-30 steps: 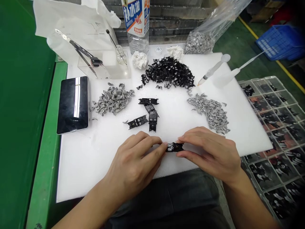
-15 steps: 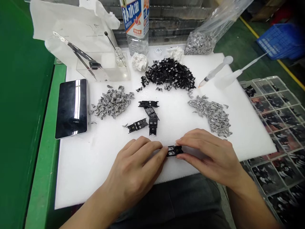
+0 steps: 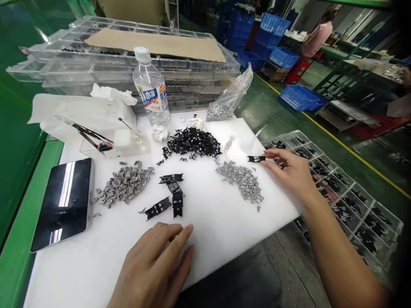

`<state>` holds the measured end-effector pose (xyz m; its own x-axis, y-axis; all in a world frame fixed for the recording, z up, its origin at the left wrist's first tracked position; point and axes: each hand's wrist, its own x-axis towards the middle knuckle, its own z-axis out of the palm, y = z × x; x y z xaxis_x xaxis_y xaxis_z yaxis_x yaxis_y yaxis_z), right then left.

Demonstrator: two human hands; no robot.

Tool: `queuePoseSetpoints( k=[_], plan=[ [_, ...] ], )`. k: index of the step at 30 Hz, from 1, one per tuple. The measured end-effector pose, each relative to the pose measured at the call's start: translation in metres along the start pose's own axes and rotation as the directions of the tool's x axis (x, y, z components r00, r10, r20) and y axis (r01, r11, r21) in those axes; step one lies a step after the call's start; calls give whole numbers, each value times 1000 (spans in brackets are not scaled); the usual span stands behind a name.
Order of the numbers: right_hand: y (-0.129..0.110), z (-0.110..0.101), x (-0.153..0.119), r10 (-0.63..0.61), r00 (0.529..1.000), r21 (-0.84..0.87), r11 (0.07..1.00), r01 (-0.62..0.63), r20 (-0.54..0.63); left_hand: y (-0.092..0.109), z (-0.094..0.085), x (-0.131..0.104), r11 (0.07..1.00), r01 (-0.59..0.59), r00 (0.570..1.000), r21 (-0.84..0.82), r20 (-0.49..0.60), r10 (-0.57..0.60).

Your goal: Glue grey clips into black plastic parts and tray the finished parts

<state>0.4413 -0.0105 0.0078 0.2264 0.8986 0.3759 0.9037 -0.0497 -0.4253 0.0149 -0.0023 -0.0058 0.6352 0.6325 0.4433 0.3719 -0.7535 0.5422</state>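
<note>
Between thumb and fingers, my right hand [image 3: 289, 173] pinches a small black plastic part [image 3: 256, 158] with pale inserts, held over the right edge of the white foam board [image 3: 205, 256]. My left hand [image 3: 154, 261] rests at the board's front with its fingers loosely stretched and nothing in them. Just beyond it lie several similar black assemblies [image 3: 177, 205]. A heap of small grey pieces [image 3: 125, 185] is on the left, and another grey heap [image 3: 242, 182] sits near my right hand. Farther back is a pile of tiny black pieces [image 3: 194, 143].
A tablet [image 3: 62, 203] lies at the left. Behind stand tweezers [image 3: 93, 137] on a clear box, a plastic bottle [image 3: 150, 90] and a bag of grey pieces [image 3: 224, 102]. Compartment trays [image 3: 346, 196] are at the lower right. Farther off, a person [image 3: 317, 36] is near blue crates.
My right hand has carried the black part away from my left hand, to the right and farther out. My left hand has let go of it. The view has tilted up and turned right.
</note>
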Motion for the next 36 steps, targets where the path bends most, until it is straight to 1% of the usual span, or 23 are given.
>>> queuePoseSetpoints(
  k=[2,3,5,7,9,10,12,14,17,19,20,21,22,23,24,25,26,27,29,32,33,34,36],
  plan=[
    [8,6,6,-2,1000,-29,1000,3,29,0,1,-1,1000,-21,1000,5,-4,22],
    [6,7,6,-8,1000,-40,999,9,30,0,1,-2,999,-41,999,7,-4,41],
    [-5,5,1,-29,1000,-48,998,29,4,1,2,-3,997,-73,997,5,-9,73],
    [-26,1,-8,-47,997,-42,998,44,-59,2,3,-3,999,-43,998,23,-55,44],
    [-55,0,-18,-77,991,-22,997,76,-105,2,4,-2,992,63,990,108,-135,-48],
    [-71,2,-23,-122,988,-1,992,123,-93,1,5,0,976,124,985,180,-138,-100],
    [-104,12,-33,-276,961,54,960,276,-13,0,7,2,932,193,980,308,-114,-165],
    [-135,28,-39,-412,907,101,910,403,87,-1,8,3,910,186,982,370,-80,-169],
    [-168,49,-39,-488,845,105,873,477,218,-1,8,2,923,139,990,358,-79,-118],
    [-177,55,-33,-503,831,88,863,497,237,-1,8,0,943,117,991,310,-92,-93],
    [-177,55,-29,-501,841,81,865,495,207,-1,7,-1,955,107,992,276,-92,-84],
    [-176,53,-23,-475,869,72,880,470,136,-1,7,-1,966,94,993,241,-88,-75],
    [-173,50,-17,-412,910,74,910,409,36,-1,6,-2,973,84,994,214,-84,-68],
    [-168,47,-9,-313,946,96,943,320,-79,-1,6,-2,976,85,994,200,-81,-70],
    [-163,43,-2,-192,965,133,967,217,-177,-1,6,-2,975,97,994,200,-77,-84],
    [-158,40,6,-78,969,175,977,121,-233,-1,6,-1,971,114,992,209,-74,-101],
    [-152,36,14,5,969,208,977,48,-247,-1,6,-1,967,128,991,222,-74,-114],
    [-147,32,21,46,969,226,974,10,-243,0,6,-1,964,134,990,231,-78,-119],
    [-138,25,31,49,958,212,977,13,-281,1,5,0,972,101,993,214,-80,-86],
    [-124,16,36,69,889,190,982,21,-453,3,0,0,996,12,997,92,-75,-5],
    [-119,14,37,85,879,189,982,6,-470,3,-1,0,999,-5,998,35,-63,7],
    [-114,12,37,101,882,187,982,-15,-461,3,-3,1,1000,-4,999,-18,-48,3],
    [-105,11,38,134,896,176,982,-64,-424,3,-4,2,993,64,998,-96,-13,-66]
  ],
)
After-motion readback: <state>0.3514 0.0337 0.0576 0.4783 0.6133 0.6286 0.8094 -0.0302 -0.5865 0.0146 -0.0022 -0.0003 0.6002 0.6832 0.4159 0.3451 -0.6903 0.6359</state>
